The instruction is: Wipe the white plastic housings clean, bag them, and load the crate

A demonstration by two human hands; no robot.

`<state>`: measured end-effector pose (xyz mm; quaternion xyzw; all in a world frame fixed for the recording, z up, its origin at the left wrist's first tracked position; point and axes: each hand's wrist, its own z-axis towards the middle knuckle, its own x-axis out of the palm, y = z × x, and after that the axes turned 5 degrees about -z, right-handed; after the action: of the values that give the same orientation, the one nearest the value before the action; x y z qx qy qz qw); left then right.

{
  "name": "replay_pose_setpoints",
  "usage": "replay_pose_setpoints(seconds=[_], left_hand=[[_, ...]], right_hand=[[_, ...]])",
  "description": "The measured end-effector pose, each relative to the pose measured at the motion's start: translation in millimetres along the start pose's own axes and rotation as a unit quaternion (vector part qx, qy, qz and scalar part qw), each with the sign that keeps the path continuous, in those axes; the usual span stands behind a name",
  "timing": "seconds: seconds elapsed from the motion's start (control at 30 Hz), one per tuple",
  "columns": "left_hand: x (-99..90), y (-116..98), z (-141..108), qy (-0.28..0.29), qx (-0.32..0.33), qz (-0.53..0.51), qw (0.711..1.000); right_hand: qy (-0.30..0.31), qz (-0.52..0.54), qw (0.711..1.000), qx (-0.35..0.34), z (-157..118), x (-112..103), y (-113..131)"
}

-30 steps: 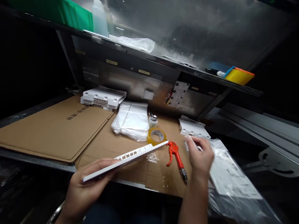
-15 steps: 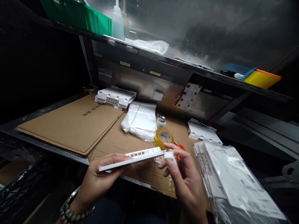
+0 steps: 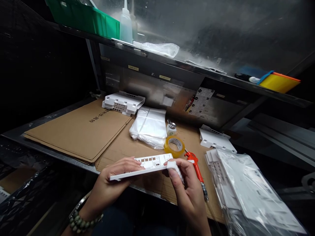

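Note:
My left hand (image 3: 118,175) grips one end of a white plastic panel (image 3: 150,165) with square cut-outs, its thumb below and fingers over the top. A small folded white wiping cloth (image 3: 174,166) is pinched between the thumb and fingers of my right hand (image 3: 188,183). The cloth touches the panel's right end. Just behind the right hand lies a red air blow gun (image 3: 194,164) with a hose. Past it sits a roll of yellowish clear tape (image 3: 182,149). The underside of the panel is hidden.
Flat cardboard sheets (image 3: 73,131) lie on the left. Clear plastic bags (image 3: 150,126), a pump bottle (image 3: 171,127) and white plastic housings (image 3: 123,102) stand behind. Bagged white panels (image 3: 248,186) are stacked at right. Above runs a shelf (image 3: 182,63) with a green bin (image 3: 93,21).
My right hand has come down and left with the cloth, which now presses on the panel's end. The red blow gun shows more fully. The view has shifted slightly.

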<state>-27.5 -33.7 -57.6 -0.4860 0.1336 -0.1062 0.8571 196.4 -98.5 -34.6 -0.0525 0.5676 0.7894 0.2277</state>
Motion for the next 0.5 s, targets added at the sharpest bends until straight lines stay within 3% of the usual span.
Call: replay_pose_setpoints(seconds=[0.2,0.3,0.37,0.43,0.5], left_hand=[[0.6,7,-3,-0.008,-0.021,0.002,1.000],[3.0,16,-4,-0.140,-0.076,-0.119,0.980],[5.1,16,1,-0.210,-0.166,-0.288,0.920],[6.7,10,11,-0.202,-0.280,-0.437,0.831],[7.3,-1,23,-0.172,-0.383,-0.520,0.744]], right_hand=[[-0.013,0.004,1.000,-0.015,-3,0,-4],[-0.077,0.008,0.997,-0.032,-6,2,-6],[-0.122,0.017,0.992,-0.039,-8,5,-6],[-0.133,0.026,0.990,-0.048,-10,9,-7],[-0.115,0.023,0.991,-0.058,-12,11,-10]])
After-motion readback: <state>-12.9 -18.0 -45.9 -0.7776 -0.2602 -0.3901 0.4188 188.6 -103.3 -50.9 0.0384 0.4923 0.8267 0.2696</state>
